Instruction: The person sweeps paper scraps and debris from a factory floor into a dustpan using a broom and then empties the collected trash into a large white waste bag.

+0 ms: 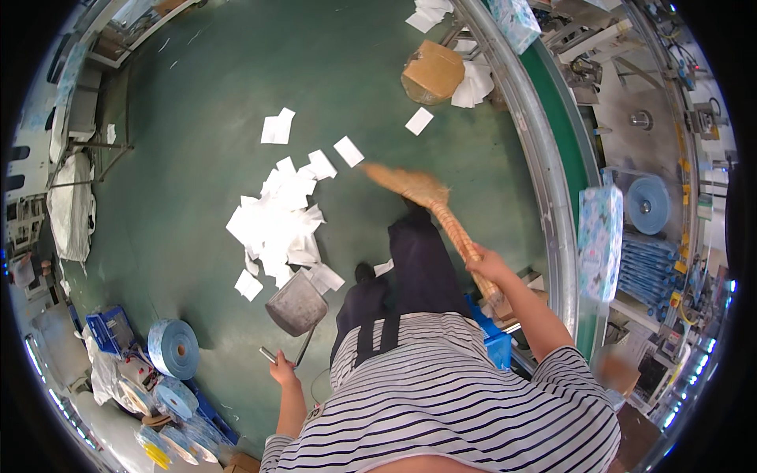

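My right hand is closed round the handle of a straw broom. The broom's head, a little blurred, reaches forward and left above the green floor, close to a single white sheet. Down at the left, my left hand grips the handle of a grey metal dustpan. The pan lies at the near edge of a heap of white paper sheets, touching or overlapping some of them. Further loose sheets lie beyond the heap.
A cardboard box stands at the far right beside more white sheets. A conveyor with a metal rail runs along my right, carrying a patterned pack. Rolls of blue film and a blue crate stand at the near left.
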A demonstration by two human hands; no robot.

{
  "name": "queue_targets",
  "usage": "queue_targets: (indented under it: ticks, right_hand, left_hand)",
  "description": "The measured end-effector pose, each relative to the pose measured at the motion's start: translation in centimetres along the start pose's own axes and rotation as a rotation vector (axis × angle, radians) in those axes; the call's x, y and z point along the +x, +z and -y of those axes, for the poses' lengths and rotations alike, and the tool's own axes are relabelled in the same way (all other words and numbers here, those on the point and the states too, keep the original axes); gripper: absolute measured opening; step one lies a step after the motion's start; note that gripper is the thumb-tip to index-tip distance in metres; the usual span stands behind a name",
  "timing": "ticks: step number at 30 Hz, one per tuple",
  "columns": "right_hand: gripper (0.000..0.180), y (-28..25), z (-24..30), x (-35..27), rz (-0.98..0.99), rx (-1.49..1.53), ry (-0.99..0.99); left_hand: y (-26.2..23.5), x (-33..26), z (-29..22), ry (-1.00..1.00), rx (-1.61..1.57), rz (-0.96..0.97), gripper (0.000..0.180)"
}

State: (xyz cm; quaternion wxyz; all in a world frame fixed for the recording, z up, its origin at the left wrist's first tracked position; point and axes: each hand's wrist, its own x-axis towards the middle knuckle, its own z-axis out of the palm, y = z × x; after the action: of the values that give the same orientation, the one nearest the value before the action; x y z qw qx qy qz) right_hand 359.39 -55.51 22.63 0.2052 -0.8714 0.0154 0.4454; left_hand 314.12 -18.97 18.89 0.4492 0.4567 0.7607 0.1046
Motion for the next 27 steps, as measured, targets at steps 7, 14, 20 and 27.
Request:
queue_targets:
  ticks: [7, 14, 20, 27]
  right_hand:
    - [0.054, -11.6, 0.9, 21.3, -0.243, 0.585, 0.145]
    - [0.058, -17.5, 5.0, 25.7, -0.169, 0.531, 0.221]
    - [0.068, -17.4, 6.9, 18.3, -0.097, 0.228, 0.247]
    - [0.078, -17.2, 10.4, 18.9, 0.023, 0.167, 0.191]
  left_hand:
    - [7.1, -5.4, -7.7, -0.002, -0.065, -0.128, 0.025]
    - [10.9, -12.5, -17.7, -0.11, -0.318, -0.182, 0.027]
    - [13.3, -15.1, -20.7, -0.223, -0.502, -0.225, 0.031]
    - [16.5, -16.0, -25.3, -0.222, -0.825, -0.128, 0.034]
